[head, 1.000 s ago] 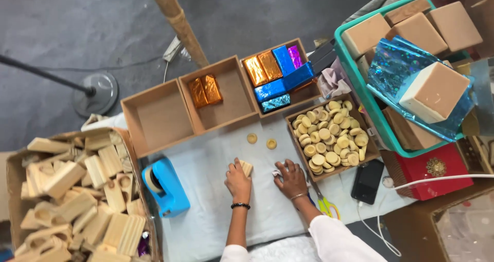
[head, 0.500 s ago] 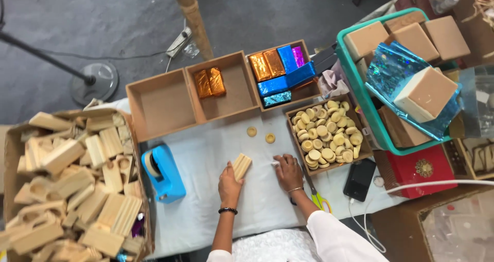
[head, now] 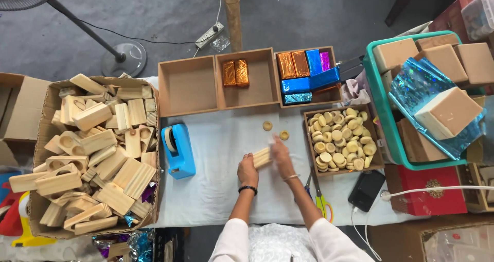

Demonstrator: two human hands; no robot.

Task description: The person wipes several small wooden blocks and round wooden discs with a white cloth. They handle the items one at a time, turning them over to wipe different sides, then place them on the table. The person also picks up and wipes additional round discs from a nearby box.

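My left hand [head: 247, 170] grips the near end of a pale wooden block [head: 262, 157] lying on the white cloth-covered table [head: 216, 190]. My right hand [head: 282, 155], blurred by motion, rests on the block's far end. Two small round wooden discs [head: 267, 125] [head: 284, 135] lie on the cloth just beyond the hands. A brown tray [head: 307, 144] holding several more discs stands to the right of my right hand. A black band circles my left wrist.
A cardboard box [head: 41, 112] of wooden blocks stands at left, a blue tape dispenser [head: 178, 150] beside it. Three wooden compartments [head: 186, 86] at the back hold foil-wrapped blocks. Scissors [head: 320, 197], a phone [head: 366, 190], a green crate [head: 383, 112] and a red box [head: 437, 190] sit right.
The wooden block has come down from a raised, tilted hold to lie flat on the cloth. My right hand has moved left onto it. The camera has shifted closer and lower.
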